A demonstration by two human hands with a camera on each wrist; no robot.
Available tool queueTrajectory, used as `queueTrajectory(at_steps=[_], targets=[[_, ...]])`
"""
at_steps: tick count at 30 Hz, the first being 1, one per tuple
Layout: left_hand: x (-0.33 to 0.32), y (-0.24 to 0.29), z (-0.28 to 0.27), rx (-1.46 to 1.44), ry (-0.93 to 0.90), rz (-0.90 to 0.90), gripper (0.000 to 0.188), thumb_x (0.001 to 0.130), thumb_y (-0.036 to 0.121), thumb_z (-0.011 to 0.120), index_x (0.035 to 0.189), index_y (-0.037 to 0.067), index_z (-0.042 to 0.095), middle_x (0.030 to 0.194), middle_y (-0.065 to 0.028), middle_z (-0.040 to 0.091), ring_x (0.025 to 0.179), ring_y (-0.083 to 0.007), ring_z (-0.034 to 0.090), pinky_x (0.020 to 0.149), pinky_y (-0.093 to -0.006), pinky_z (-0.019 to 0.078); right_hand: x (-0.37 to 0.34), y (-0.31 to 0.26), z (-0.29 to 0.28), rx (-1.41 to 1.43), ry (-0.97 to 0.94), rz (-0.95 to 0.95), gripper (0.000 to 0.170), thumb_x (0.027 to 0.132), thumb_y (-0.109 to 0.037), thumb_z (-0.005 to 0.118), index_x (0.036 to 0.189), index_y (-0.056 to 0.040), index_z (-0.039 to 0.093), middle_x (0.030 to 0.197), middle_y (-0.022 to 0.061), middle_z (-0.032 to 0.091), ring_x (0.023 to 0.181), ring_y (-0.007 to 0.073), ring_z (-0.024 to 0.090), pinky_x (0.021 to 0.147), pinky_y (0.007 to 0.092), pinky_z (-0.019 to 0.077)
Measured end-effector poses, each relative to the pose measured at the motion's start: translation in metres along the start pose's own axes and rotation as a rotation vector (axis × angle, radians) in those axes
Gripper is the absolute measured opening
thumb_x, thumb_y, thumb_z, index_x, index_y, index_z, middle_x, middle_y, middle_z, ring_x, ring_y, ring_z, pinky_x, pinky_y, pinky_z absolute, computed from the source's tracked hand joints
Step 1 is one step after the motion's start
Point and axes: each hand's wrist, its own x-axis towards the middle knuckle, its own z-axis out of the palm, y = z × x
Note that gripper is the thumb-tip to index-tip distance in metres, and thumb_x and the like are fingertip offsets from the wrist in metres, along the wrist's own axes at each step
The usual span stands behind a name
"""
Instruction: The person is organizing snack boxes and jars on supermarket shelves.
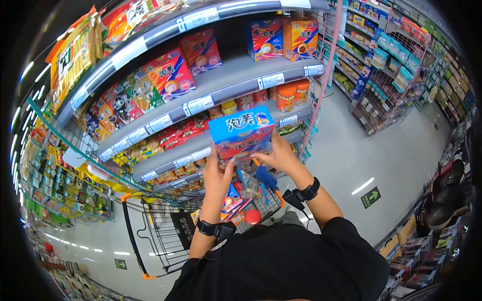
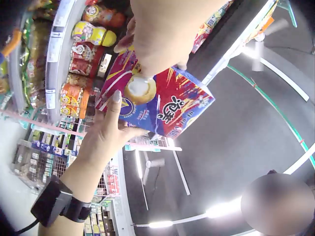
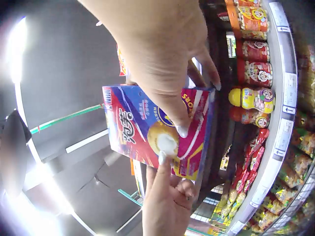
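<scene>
A blue and red cream puff box (image 1: 242,124) is held up in front of the snack shelf, tilted so its blue lettered side shows in the head view. My left hand (image 1: 217,173) grips its left side and my right hand (image 1: 282,155) its right side, both thumbs on the face toward me. In the left wrist view the box (image 2: 174,110) shows a pictured puff, with the right thumb close to that picture. From the right wrist, the same box (image 3: 130,123) sits between the right hand (image 3: 152,54) above and the left hand (image 3: 168,199) below.
Similar boxes, one blue and red (image 1: 266,40) and one orange (image 1: 302,41), stand on the shelf (image 1: 236,70) ahead. Orange-lidded jars (image 1: 286,98) sit one level lower. A shopping cart (image 1: 134,228) holding packages is below my arms. Tiled aisle floor (image 1: 336,150) lies to the right.
</scene>
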Motion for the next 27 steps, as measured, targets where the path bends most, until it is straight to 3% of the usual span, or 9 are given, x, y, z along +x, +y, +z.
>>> queueTrajectory(at_steps=[1,6,8,13,14,18,22,24,27], targets=[[0.010,-0.004,0.004,0.095,-0.085,0.042,0.071,0.076,0.006,0.067,0.139,0.000,0.034,0.085,-0.0149,0.061,0.055,-0.0143,0.056,0.051,-0.0282,0.0464,0.005,0.007,-0.006,-0.028,0.019,-0.022,0.096,0.066,-0.020,0.081,0.141,-0.0072,0.023,0.116,0.0222,0.056,0.103,0.0389,0.057,0.087,0.0419,0.0459],[0.077,0.047,0.045,-0.029,-0.085,0.262,0.078,0.075,0.005,0.067,0.142,0.003,0.028,0.110,-0.0158,0.057,0.068,-0.0157,0.059,0.059,-0.0291,0.0495,0.062,0.053,-0.058,-0.162,0.238,-0.228,0.080,0.067,-0.018,0.079,0.134,-0.0061,0.036,0.094,0.0168,0.063,0.089,0.0370,0.061,0.077,0.0419,0.0483],[0.110,0.065,0.063,0.052,-0.053,0.395,0.080,0.074,0.009,0.069,0.141,0.003,0.025,0.113,-0.0166,0.055,0.072,-0.0169,0.058,0.062,-0.0302,0.0492,0.092,0.058,-0.080,0.006,0.238,-0.162,0.080,0.068,-0.018,0.079,0.135,-0.0072,0.036,0.101,0.0190,0.061,0.094,0.0377,0.060,0.078,0.0421,0.0485],[0.189,0.059,0.122,0.106,-0.034,0.469,0.083,0.074,0.025,0.071,0.134,-0.005,0.021,0.101,-0.0178,0.056,0.074,-0.0275,0.057,0.068,-0.0376,0.0477,0.161,0.075,-0.113,-0.170,0.404,-0.492,0.092,0.072,-0.018,0.077,0.143,-0.0073,0.019,0.114,0.0214,0.059,0.100,0.0365,0.060,0.084,0.0396,0.0468],[0.201,0.050,0.130,0.151,0.009,0.513,0.083,0.075,0.026,0.071,0.133,-0.006,0.021,0.098,-0.0183,0.056,0.074,-0.0286,0.057,0.068,-0.0387,0.0476,0.168,0.084,-0.115,-0.134,0.401,-0.437,0.092,0.072,-0.017,0.077,0.144,-0.0077,0.020,0.115,0.0220,0.058,0.101,0.0364,0.060,0.084,0.0390,0.0470],[0.226,0.070,0.142,0.324,-0.125,0.238,0.086,0.075,0.026,0.068,0.134,-0.010,0.017,0.108,-0.0269,0.054,0.089,-0.0367,0.058,0.078,-0.0413,0.0473,0.186,0.133,-0.100,0.014,0.380,-0.224,0.087,0.072,-0.017,0.077,0.143,-0.0081,0.026,0.118,0.0234,0.057,0.103,0.0353,0.060,0.083,0.0373,0.0486],[0.250,0.064,0.152,0.286,-0.137,0.419,0.091,0.074,0.022,0.068,0.138,-0.010,0.011,0.119,-0.0315,0.048,0.109,-0.0423,0.052,0.089,-0.0424,0.0441,0.195,0.155,-0.095,-0.012,0.411,-0.158,0.084,0.074,-0.020,0.074,0.142,-0.0082,0.026,0.119,0.0238,0.056,0.103,0.0368,0.059,0.082,0.0397,0.0485],[0.260,0.057,0.154,0.317,-0.121,0.488,0.092,0.075,0.022,0.069,0.138,-0.010,0.010,0.118,-0.0309,0.050,0.106,-0.0422,0.054,0.088,-0.0425,0.0452,0.198,0.160,-0.093,0.003,0.379,-0.078,0.082,0.077,-0.024,0.071,0.143,-0.0138,0.025,0.124,0.0225,0.052,0.106,0.0391,0.056,0.084,0.0420,0.0474],[0.268,0.049,0.156,0.374,-0.151,0.476,0.093,0.076,0.023,0.068,0.139,-0.010,0.008,0.116,-0.0296,0.053,0.102,-0.0419,0.056,0.085,-0.0430,0.0465,0.201,0.166,-0.089,-0.169,0.466,-0.161,0.072,0.079,-0.022,0.068,0.139,-0.0046,0.031,0.116,0.0224,0.057,0.098,0.0382,0.059,0.080,0.0400,0.0488]])
